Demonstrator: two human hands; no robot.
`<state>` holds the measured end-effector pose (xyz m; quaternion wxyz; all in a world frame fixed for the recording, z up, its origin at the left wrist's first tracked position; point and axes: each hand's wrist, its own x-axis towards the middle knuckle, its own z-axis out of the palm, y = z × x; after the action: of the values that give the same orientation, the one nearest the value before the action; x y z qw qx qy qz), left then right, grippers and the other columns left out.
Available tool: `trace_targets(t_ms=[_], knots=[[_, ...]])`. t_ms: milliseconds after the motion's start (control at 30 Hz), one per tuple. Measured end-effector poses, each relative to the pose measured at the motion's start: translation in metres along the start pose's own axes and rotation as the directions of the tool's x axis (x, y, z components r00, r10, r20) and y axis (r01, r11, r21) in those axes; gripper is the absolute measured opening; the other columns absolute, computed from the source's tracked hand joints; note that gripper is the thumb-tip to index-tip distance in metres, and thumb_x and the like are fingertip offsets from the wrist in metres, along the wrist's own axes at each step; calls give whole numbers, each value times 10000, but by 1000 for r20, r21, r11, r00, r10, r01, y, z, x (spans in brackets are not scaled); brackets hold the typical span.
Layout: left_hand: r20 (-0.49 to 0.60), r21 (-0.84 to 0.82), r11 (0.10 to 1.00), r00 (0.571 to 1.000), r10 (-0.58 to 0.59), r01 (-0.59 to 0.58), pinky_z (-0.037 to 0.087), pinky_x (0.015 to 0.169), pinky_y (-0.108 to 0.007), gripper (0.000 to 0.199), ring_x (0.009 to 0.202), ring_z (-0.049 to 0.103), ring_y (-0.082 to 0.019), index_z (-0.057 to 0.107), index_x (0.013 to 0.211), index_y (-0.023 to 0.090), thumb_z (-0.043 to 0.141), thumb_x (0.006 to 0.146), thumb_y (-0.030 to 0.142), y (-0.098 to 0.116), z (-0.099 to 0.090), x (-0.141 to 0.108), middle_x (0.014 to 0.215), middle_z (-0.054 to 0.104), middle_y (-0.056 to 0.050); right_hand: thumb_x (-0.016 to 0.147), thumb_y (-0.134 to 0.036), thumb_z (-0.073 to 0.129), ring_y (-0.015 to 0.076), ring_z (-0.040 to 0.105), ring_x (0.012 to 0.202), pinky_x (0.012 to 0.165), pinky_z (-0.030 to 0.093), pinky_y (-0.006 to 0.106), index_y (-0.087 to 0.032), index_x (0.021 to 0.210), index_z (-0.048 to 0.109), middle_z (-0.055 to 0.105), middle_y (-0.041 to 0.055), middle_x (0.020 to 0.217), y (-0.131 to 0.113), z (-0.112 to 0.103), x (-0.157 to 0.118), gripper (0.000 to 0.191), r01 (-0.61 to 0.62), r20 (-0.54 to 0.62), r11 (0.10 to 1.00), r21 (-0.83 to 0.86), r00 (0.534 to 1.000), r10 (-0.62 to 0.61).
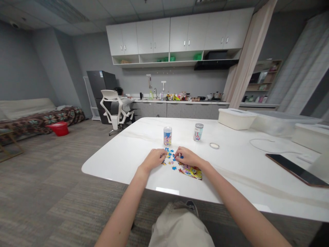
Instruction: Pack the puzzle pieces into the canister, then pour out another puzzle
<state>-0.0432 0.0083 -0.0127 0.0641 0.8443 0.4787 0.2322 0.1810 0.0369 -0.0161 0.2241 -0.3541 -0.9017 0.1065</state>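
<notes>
Several small jigsaw pieces (169,155), mostly blue and yellow, lie loose on the white table between my hands. My left hand (154,159) rests at their left side, fingers curled together; what the fingertips hold, if anything, is hidden. On the right side, my right hand (188,156) is closed in a pinch, with a blue jigsaw piece showing at its fingers. Partly beneath that wrist lies a colourful printed picture sheet (191,171) with a yellow cartoon figure. Just beyond the pieces stands a clear-topped can (167,136) with a cartoon print.
A second printed can (198,132) stands further right, beside a round lid (214,145). A dark tablet (295,168), a white cable (267,145) and lidded plastic bins (236,119) occupy the table's right side. Behind, a person sits near a white office chair (113,106).
</notes>
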Motion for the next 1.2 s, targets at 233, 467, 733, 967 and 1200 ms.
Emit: trace_targets(t_ms=[233, 467, 733, 967, 1200], knots=[[-9, 44, 999, 1000, -7, 7, 423, 1025, -284, 301, 1106, 620, -176, 712, 1059, 202, 485, 866, 164, -4, 3, 0, 1171, 696, -37, 787, -173, 634, 169, 570, 805, 758, 460, 295, -168, 821, 705, 608, 57, 866, -1, -2, 0, 79, -2, 1, 1000, 11, 1000, 2], [-45, 89, 996, 999, -3, 7, 446, 955, -276, 245, 1046, 613, -175, 683, 988, 186, 487, 855, 128, -2, 1, 1, 1113, 679, -51, 788, -166, 631, 162, 573, 798, 757, 457, 281, -153, 850, 700, 615, 59, 874, -3, -4, 1, 95, -14, 9, 1000, 16, 1000, 14], [-166, 197, 903, 921, -352, 381, 435, 930, -339, 297, 1062, 597, -222, 697, 940, 163, 442, 838, 50, -11, -6, -3, 1087, 658, -88, 784, -155, 621, 163, 580, 806, 771, 469, 284, -158, 869, 697, 628, 63, 892, -2, -2, 0, 115, -27, 5, 999, 31, 1000, 27], [-72, 189, 942, 961, -268, 277, 423, 935, -298, 365, 1026, 608, -198, 735, 942, 192, 447, 807, 14, -10, -5, 0, 1080, 685, -61, 756, -189, 664, 156, 574, 794, 763, 462, 283, -163, 818, 667, 632, 45, 869, -1, -3, 0, 67, 17, -23, 996, 84, 1000, -15], [-50, 238, 938, 968, -246, 250, 432, 922, -333, 341, 1061, 597, -214, 707, 987, 191, 429, 846, 53, -3, -3, 0, 1110, 672, -71, 772, -224, 642, 163, 619, 786, 741, 473, 291, -167, 785, 648, 684, 42, 832, -2, -4, 2, 59, -62, -67, 971, 230, 995, 79]])
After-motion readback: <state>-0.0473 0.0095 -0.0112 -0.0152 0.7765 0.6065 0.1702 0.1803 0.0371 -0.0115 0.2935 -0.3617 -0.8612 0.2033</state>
